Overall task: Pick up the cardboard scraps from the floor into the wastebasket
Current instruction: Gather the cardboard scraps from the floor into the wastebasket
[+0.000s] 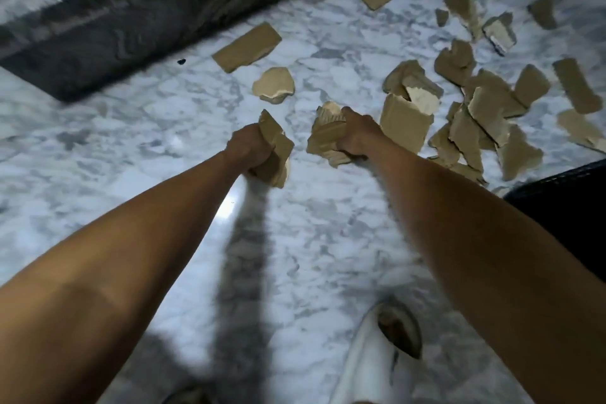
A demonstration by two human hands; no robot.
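At the far left, toward ten o'clock, a dark band (137, 33) ran aslant across the marble floor (98, 147); what it was could not be told. Just right of it, at about eleven o'clock from the hands, a long flat scrap (246, 46) and a rounder pale scrap (273, 85) lay apart from each other on the floor.

The left hand (246, 149) was closed tight, its fingers curled round a wad of cardboard pieces (277, 154) that jutted out above and below the fist. Just beside it, the right hand (355, 134) was closed in the same way on its own bundle of torn scraps (324, 138), held low, at or just above the floor.

From one to three o'clock the main litter of scraps (485, 108) was heaped and scattered, many pieces overlapping, with a larger folded piece (405, 123) just beside the right hand. A dark cloth edge (567, 203) showed at four o'clock, and a white slipper (377, 354) at five o'clock.

The wastebasket was not in view. By the look of it, the step in hand was gathering: both hands were full and most of the scraps still lay on the floor. The next move would likely call for carrying both fistfuls to the basket, wherever it stood, and keeping the grip firm so that loose outer pieces did not drop on the way.
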